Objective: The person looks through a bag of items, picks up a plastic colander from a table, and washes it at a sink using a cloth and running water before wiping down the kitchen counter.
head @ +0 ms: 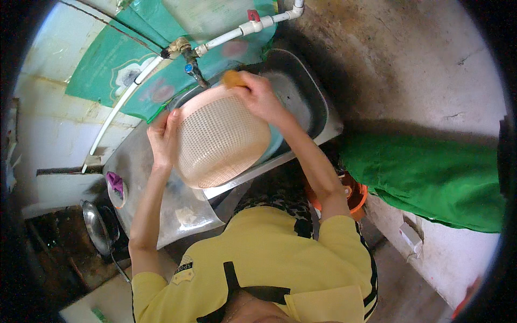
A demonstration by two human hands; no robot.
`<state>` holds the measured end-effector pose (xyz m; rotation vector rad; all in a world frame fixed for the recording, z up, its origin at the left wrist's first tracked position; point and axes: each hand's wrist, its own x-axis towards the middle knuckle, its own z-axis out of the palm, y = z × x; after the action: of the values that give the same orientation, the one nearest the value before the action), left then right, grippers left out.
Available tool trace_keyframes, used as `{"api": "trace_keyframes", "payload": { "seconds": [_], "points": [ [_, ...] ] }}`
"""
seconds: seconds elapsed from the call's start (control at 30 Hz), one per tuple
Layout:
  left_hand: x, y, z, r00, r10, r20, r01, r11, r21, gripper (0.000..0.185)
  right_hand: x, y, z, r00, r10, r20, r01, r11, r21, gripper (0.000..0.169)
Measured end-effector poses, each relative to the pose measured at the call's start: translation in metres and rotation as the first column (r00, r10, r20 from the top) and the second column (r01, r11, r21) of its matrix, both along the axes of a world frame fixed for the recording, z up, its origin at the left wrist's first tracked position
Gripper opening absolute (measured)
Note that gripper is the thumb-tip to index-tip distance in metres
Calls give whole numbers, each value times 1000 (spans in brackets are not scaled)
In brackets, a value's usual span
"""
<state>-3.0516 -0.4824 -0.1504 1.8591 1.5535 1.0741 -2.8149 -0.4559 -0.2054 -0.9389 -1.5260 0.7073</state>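
My left hand (163, 139) grips the rim of a pale plastic colander (222, 137), which is tilted over the metal sink (319, 93). A yellow-brown sponge or scrubber (233, 80) is in my right hand (260, 97), held against the colander's far rim. Just beyond that rim is the metal tap with a blue-marked handle (188, 68). Part of a light blue basin (276, 141) shows behind the colander, in the sink. The colander hides the rest of the basin.
White pipes with a red-handled valve (253, 17) run along the wall. On the metal counter (185, 214) stands a small container with a purple cloth (115, 182). A metal pan (95, 228) sits at the left. An orange bucket (357, 198) and green cloth (428, 177) are at the right.
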Motion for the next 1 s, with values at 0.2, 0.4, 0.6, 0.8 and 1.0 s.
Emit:
{"api": "trace_keyframes", "payload": {
  "seconds": [0.2,0.4,0.6,0.8,1.0],
  "points": [
    [25,18,15,999,-52,-7,51,995,-86,29,-34,-8,36,904,-198,378,107,963,249,22],
    [4,2,45,947,44,318,13,984,-176,25,12,-7,-9,960,-78,-270,-9,951,-309,16],
    [-38,-13,15,967,65,245,22,942,-334,32,22,2,-30,904,-123,-410,30,974,-226,22],
    [8,-12,81,989,-137,53,145,968,-204,56,27,-7,45,963,-159,-219,162,987,-2,18],
    [27,-12,107,963,-268,-18,250,917,-311,70,16,-30,64,989,-71,130,72,997,-2,14]
  ]
}}
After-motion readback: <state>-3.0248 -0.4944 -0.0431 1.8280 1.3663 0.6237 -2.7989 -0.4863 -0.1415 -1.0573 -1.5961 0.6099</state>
